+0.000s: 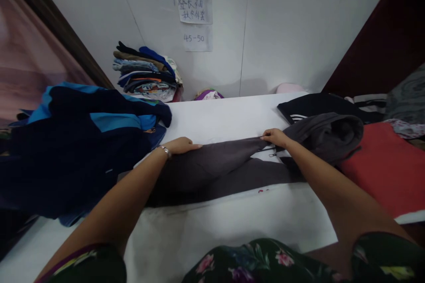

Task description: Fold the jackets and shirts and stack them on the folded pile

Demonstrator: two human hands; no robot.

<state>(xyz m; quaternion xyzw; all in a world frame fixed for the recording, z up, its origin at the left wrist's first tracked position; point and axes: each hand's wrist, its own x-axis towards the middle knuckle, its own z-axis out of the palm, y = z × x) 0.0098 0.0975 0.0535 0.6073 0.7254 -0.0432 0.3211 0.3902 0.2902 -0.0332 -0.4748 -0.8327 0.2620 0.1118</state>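
The left hand, left of the frame's centre, closes on the far edge of a long, matte, soft-looking dark grey garment, its thumb laid along the cloth and its other fingers partly hidden; the right hand, right of centre, pinches the same edge between thumb and fingertips, just beside a small metal zip pull; the garment lies directly under both hands, stretched across the middle of the frame, its near edge well toward the wearer and its thick, rounded grey bundle just beyond the right wrist.

The cloth looks limp, fairly light and not fragile, likely to sag between two holds rather than stay flat; it seems unlikely to slip from a pinch; the bundle is probably the bulkiest part, so two well-spaced grips along an edge look surest, with fingers kept off the zip.

Beneath it spreads a white worktop; farther out, a navy jacket with bright blue panels fills the left of the frame, a flat red cloth lies at the right, and a stack of folded, many-coloured clothes stands at the upper left.
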